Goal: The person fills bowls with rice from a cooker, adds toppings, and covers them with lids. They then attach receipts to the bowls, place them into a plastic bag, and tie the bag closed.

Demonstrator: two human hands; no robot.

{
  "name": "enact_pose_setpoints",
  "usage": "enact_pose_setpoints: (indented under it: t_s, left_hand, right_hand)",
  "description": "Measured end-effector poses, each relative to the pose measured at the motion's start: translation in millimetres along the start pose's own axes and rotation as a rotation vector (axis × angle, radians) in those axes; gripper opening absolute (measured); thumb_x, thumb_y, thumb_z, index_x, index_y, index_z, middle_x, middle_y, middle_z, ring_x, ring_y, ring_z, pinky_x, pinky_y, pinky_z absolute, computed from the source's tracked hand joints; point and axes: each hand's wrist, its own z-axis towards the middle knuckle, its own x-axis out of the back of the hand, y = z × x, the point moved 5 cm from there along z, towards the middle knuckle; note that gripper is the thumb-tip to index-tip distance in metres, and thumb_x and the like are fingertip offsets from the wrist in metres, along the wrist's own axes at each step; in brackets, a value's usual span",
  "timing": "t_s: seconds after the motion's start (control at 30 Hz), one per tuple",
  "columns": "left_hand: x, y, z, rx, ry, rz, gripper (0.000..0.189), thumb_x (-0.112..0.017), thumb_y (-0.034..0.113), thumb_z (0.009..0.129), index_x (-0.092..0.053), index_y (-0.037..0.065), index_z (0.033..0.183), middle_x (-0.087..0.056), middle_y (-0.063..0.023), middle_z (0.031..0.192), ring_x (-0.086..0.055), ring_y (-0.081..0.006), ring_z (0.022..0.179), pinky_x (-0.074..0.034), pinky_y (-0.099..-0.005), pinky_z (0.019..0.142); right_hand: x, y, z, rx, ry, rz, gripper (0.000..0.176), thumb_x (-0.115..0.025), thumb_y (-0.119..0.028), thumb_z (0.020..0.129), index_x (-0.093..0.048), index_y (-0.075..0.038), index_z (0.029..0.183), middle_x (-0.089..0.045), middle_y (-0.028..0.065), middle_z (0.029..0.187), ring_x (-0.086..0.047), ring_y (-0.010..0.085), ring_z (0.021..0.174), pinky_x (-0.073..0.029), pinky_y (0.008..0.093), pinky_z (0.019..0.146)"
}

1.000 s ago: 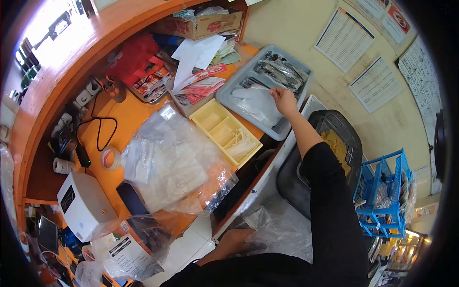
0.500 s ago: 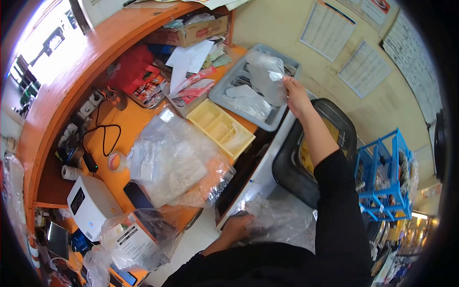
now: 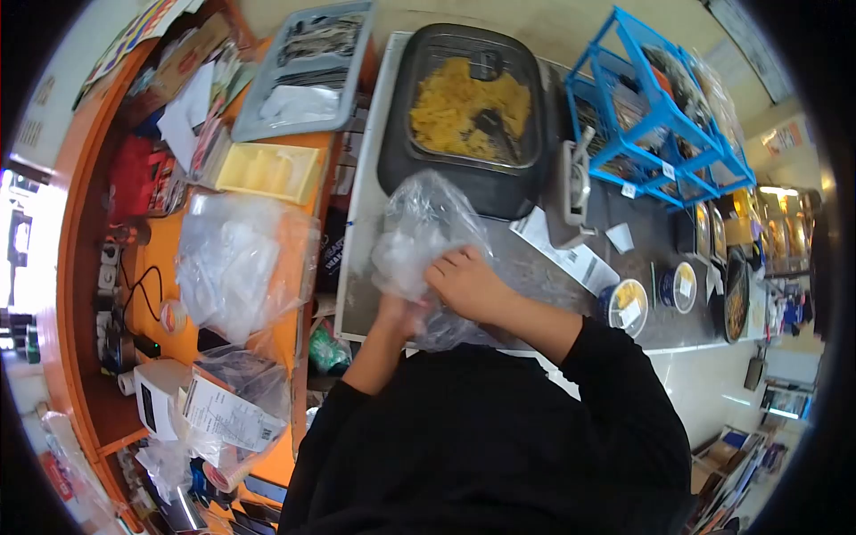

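The clear plastic bag point(image 3: 419, 223) is held down on the grey counter point(image 3: 361, 285) by the right hand point(image 3: 468, 285), its curled fingers pinching the film. The left hand point(image 3: 399, 314) is half hidden beneath, so its hold cannot be told. The thin film could be torn by uneven pulling. Paper slips point(image 3: 571, 259) beside the grip could be swept off, and the open pan of yellow food point(image 3: 459, 98) beyond it brushed by loose film.
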Motion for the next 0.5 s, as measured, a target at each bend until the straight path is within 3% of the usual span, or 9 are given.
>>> enact_pose_setpoints:
  t_s: [0.07, 0.17, 0.27, 0.37, 0.43, 0.47, 0.5]
  left_hand:
    - [34.9, -1.1, 5.9, 0.054, -0.109, -0.095, 0.012, -0.051, 0.022, 0.089, -0.049, 0.014, 0.082, -0.042, 0.0031, 0.057, -0.04, -0.008, 0.047, -0.036, -0.0229, 0.045]
    - [14.0, -12.2, -19.5, -0.052, 0.042, -0.052, 0.016, -0.049, 0.022, 0.091, -0.049, 0.013, 0.078, -0.04, 0.0051, 0.056, -0.041, -0.0055, 0.047, -0.037, -0.0198, 0.042]
    - [-1.3, -36.2, -14.5, -0.009, 0.065, -0.009, 0.015, -0.05, 0.022, 0.091, -0.048, 0.014, 0.079, -0.039, 0.0043, 0.057, -0.037, -0.0067, 0.044, -0.034, -0.0219, 0.042]
    - [-0.3, -58.7, -0.6, 0.144, -0.071, -0.012, 0.016, -0.048, 0.022, 0.092, -0.048, 0.013, 0.08, -0.04, 0.0042, 0.057, -0.035, -0.0058, 0.042, -0.031, -0.0197, 0.038]
    - [-12.3, -75.6, 0.7, 0.187, -0.158, 0.031, 0.016, -0.047, 0.023, 0.093, -0.049, 0.012, 0.081, -0.04, 0.0042, 0.057, -0.034, -0.0052, 0.041, -0.03, -0.0187, 0.036]
    - [-19.2, -83.5, 1.5, 0.202, -0.203, 0.051, 0.017, -0.047, 0.023, 0.094, -0.049, 0.012, 0.082, -0.04, 0.0043, 0.058, -0.034, -0.0049, 0.041, -0.029, -0.0182, 0.035]
    - [-22.1, -90.8, 3.0, 0.201, -0.19, 0.063, 0.017, -0.047, 0.024, 0.094, -0.05, 0.012, 0.082, -0.04, 0.0045, 0.057, -0.034, -0.0049, 0.041, -0.029, -0.0184, 0.036]
  right_hand:
    - [-43.7, 20.0, -44.5, -0.119, -0.328, -0.143, 0.023, -0.063, -0.021, 0.076, -0.06, -0.011, 0.096, -0.062, 0.0039, 0.099, -0.057, 0.0203, 0.09, -0.037, 0.0453, 0.083]
    - [-43.0, 22.1, -68.7, -0.192, -0.231, 0.007, 0.024, -0.064, -0.025, 0.077, -0.061, -0.012, 0.096, -0.064, 0.0041, 0.093, -0.057, 0.0213, 0.092, -0.036, 0.0499, 0.083]
    - [-4.8, 15.2, -89.7, 0.011, 0.176, 0.035, 0.022, -0.062, -0.022, 0.079, -0.063, -0.012, 0.098, -0.065, 0.0074, 0.091, -0.058, 0.0253, 0.093, -0.036, 0.0509, 0.084]
    - [86.3, 37.3, -125.6, -0.241, 0.338, 0.069, 0.023, -0.06, -0.018, 0.08, -0.065, -0.01, 0.101, -0.063, 0.0124, 0.1, -0.057, 0.0308, 0.098, -0.037, 0.05, 0.086]
    - [112.0, 91.1, -190.3, -0.691, 0.189, -0.113, 0.031, -0.059, -0.016, 0.08, -0.063, -0.009, 0.109, -0.057, 0.0154, 0.118, -0.055, 0.0338, 0.103, -0.04, 0.0477, 0.085]
    - [135.1, 110.8, -228.0, -0.75, 0.486, -0.217, 0.032, -0.058, -0.015, 0.079, -0.061, -0.007, 0.111, -0.056, 0.0171, 0.12, -0.056, 0.0364, 0.099, -0.042, 0.0485, 0.081]
    - [140.7, 136.1, -275.6, -0.917, 0.498, -0.259, 0.035, -0.057, -0.017, 0.083, -0.057, -0.007, 0.116, -0.056, 0.0174, 0.12, -0.056, 0.0376, 0.098, -0.044, 0.0502, 0.081]
